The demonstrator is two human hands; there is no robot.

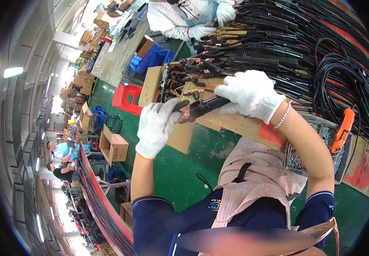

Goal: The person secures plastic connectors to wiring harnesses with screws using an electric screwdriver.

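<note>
Between my two white-gloved hands is a black clamp with copper-coloured jaws (199,110), tilted over the table's edge. My left hand (156,128) is closed around its jaw end, and the fingers partly cover the copper. My right hand (250,94) grips the black handle end, where the glove hides part of it. Just beyond, several similar black clamps with cables (257,59) lie in rows on the table. Beside my right forearm is a tray of small screws (293,158). An orange power screwdriver (343,133) lies over the tray's side.
Across the table are a co-worker's gloved hands (201,32) among the cables. Coiled black cable (333,72) lies at the right. An open carton (151,87) of copper-coloured parts stands beyond my left hand, near a red stool (127,97) and blue bins (148,59).
</note>
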